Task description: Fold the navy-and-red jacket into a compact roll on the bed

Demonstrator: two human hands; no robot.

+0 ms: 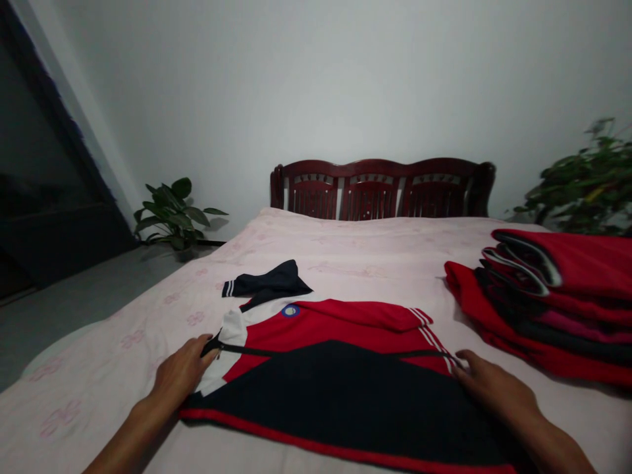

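A red, white and dark navy jacket (336,382) lies spread sideways on the bed, with a round blue badge on its red part. One dark sleeve (269,282) with white stripes at the cuff sticks out at the far left. My left hand (185,365) pinches the jacket at its white collar end, beside a dark zipper strip. At the striped hem end, my right hand (486,382) grips the other end of that strip between thumb and fingers. The strip stretches between both hands, and the dark half of the jacket lies nearest me.
A stack of folded red and dark clothes (573,303) sits on the bed at the right. The pink floral sheet (375,253) covers the bed. Behind stands a dark wooden headboard (382,187); potted plants (172,210) flank the bed, with a dark doorway (44,164) at left.
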